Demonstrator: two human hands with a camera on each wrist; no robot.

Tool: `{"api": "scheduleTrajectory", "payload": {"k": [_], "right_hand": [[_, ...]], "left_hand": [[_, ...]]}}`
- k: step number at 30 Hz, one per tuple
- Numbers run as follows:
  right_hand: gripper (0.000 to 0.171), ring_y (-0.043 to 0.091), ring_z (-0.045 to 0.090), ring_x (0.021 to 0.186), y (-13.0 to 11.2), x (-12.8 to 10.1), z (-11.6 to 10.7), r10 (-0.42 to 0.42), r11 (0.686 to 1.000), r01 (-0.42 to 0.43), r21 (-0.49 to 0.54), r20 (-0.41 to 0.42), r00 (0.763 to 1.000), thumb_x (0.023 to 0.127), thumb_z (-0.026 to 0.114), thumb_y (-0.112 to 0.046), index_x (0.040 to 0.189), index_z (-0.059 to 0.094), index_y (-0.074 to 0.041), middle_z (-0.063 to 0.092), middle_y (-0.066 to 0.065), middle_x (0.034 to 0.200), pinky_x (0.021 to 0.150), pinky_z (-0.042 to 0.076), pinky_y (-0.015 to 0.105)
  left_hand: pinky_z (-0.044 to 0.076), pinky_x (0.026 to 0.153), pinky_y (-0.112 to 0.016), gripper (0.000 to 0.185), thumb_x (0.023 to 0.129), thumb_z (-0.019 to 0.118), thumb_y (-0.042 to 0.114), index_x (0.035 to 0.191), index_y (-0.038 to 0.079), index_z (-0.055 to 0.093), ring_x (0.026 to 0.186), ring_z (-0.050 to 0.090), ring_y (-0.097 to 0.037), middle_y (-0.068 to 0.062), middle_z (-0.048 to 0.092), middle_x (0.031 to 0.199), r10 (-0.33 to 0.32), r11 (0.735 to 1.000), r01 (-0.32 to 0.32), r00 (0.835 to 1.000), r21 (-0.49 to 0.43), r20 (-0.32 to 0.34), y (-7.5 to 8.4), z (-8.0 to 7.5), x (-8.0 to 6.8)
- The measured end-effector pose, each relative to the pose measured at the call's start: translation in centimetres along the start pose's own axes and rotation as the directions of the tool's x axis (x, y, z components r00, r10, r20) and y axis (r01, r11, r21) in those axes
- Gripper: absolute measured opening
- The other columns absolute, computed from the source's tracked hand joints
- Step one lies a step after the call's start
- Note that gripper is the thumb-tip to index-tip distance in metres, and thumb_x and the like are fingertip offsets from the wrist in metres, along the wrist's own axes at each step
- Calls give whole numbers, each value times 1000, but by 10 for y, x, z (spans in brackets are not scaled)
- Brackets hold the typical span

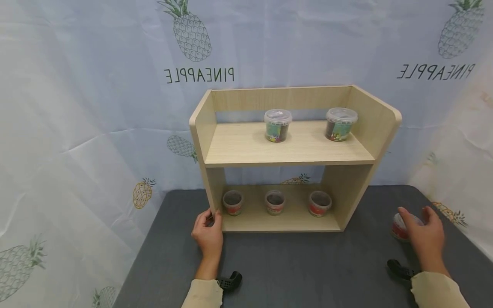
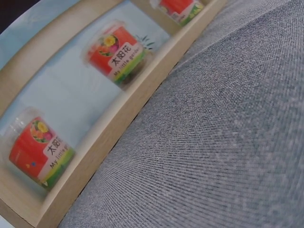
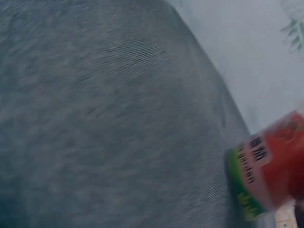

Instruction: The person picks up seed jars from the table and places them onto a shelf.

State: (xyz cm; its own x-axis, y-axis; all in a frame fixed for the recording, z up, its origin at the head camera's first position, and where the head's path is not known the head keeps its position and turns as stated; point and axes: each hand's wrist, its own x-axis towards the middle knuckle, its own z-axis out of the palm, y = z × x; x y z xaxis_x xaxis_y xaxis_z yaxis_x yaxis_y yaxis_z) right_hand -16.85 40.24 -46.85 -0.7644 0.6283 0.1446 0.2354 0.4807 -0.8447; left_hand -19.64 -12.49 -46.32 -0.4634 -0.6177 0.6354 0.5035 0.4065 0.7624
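Here the right hand [image 1: 423,237] curls round a red cup [image 1: 400,229], the left hand [image 1: 208,233] grips the shelf [image 1: 289,149] corner; a hurried lift could tip the cup.

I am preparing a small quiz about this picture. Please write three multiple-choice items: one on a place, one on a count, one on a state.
1. Where is the red-labelled plastic cup outside the wooden shelf unit?
A. top shelf B. grey table, right of the unit C. on the floor

2. How many small red-labelled cups stand on the bottom shelf?
A. one B. three C. five

3. What does the left hand do?
A. touches the unit's lower left corner B. lifts a lid C. holds a cup

Key: 1 B, the right hand is on it there; 2 B, three show in a row; 3 A, its fingers meet that corner.
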Motion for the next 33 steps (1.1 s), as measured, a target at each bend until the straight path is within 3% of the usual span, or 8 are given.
{"api": "scheduleTrajectory", "payload": {"k": [4, 11, 17, 20, 24, 33], "right_hand": [[96, 50, 25, 140, 7, 3, 5, 37, 998, -32, -45, 102, 994, 92, 59, -52, 159, 6, -7, 15, 25, 161, 106, 29, 68], [101, 52, 34, 128, 14, 1, 9, 66, 996, -57, -72, 130, 989, 90, 63, -53, 158, 7, -4, 19, 34, 156, 90, 38, 67], [102, 47, 38, 123, 15, -2, 11, 73, 996, -67, -55, 109, 991, 88, 66, -51, 158, 8, -6, 23, 33, 154, 82, 41, 52], [101, 45, 39, 123, 16, -4, 13, 73, 997, -70, -38, 88, 993, 88, 66, -50, 159, 8, -8, 26, 32, 153, 84, 40, 50], [101, 46, 36, 128, 17, -6, 15, 91, 996, -91, -9, 76, 993, 89, 65, -49, 158, 6, -7, 25, 32, 154, 98, 34, 60], [103, 48, 29, 135, 14, -10, 13, 128, 992, -129, 8, 110, 986, 90, 63, -50, 158, -1, -6, 16, 31, 158, 108, 28, 63]], "left_hand": [[60, 65, -37, 13, 76, 72, -12, 89, -9, 73, 75, 69, -29, -19, 71, 85, 0, 1000, 0, 1000, -2, 5, 0, -1, 0], [59, 64, -43, 13, 75, 72, -13, 88, -9, 73, 75, 70, -28, -19, 71, 84, 14, 1000, -14, 1000, -10, 3, 0, 0, 0], [60, 65, -38, 13, 75, 72, -12, 88, -9, 73, 75, 70, -25, -18, 71, 84, -1, 1000, 1, 1000, -8, 3, 0, 0, 1], [60, 66, -38, 13, 76, 72, -12, 89, -9, 73, 76, 70, -25, -18, 71, 85, -13, 1000, 14, 1000, -12, 6, -1, 0, 1], [60, 66, -39, 13, 76, 72, -11, 89, -9, 73, 76, 70, -25, -19, 71, 85, -14, 1000, 14, 1000, -16, 5, -2, 0, 1], [60, 65, -34, 14, 75, 73, -13, 88, -9, 74, 75, 70, -24, -18, 71, 84, -6, 1000, 6, 1000, -5, -4, -2, 1, 0]]}}
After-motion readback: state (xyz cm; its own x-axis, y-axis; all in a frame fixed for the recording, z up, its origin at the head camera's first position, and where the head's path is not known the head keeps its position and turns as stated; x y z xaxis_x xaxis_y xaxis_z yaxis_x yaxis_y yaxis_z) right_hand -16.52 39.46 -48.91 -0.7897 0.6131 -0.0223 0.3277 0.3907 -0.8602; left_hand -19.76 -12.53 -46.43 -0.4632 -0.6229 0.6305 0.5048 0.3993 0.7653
